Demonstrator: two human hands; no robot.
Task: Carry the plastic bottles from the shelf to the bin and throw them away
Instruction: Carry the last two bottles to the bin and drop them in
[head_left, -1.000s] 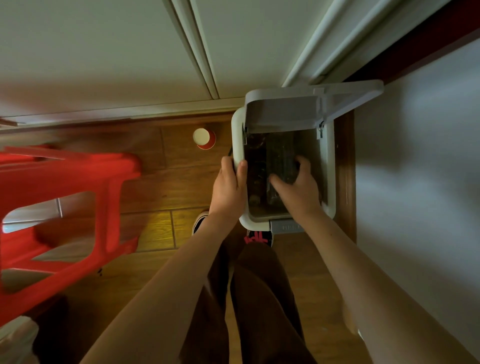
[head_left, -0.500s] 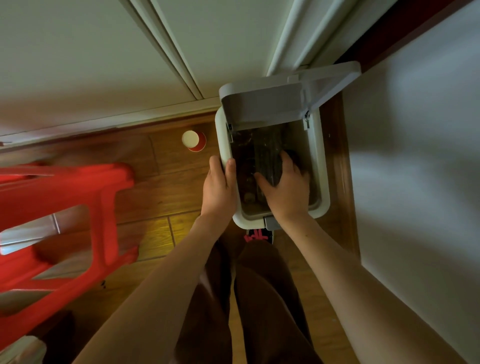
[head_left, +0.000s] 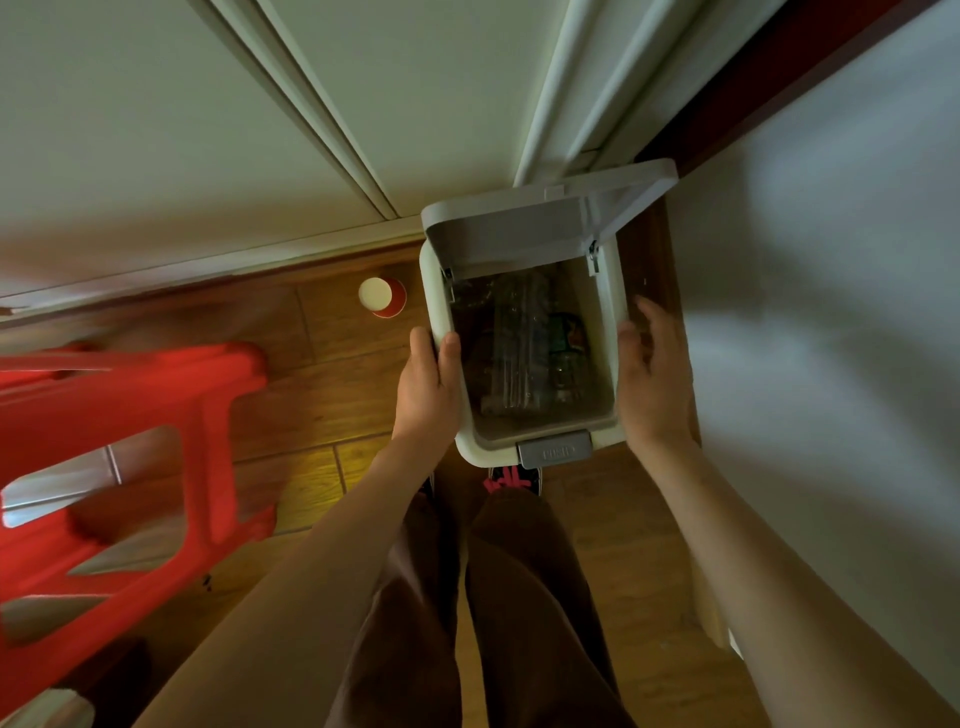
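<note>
Head view. The bin (head_left: 618, 364) stood on the floor (head_left: 322, 395) with its lid (head_left: 524, 234) raised, and the plastic bottles (head_left: 524, 353) lay inside it, between the two hands and below the rim.

Risk, as judged: the bottles appeared to fill much of the bin, so the lid might not shut over them and one could spring out. The paper cup (head_left: 383, 296) stood just beyond the left fingers and could be knocked over if the bin were shifted that way.

The left hand (head_left: 428, 395) gripped the bin's left rim, fingers (head_left: 449, 358) curled over the edge with the tips inside. The right hand (head_left: 652, 384) lay against the outer right wall, fingers spread and loose, holding nothing. Both forearms reached forward and down.
</note>
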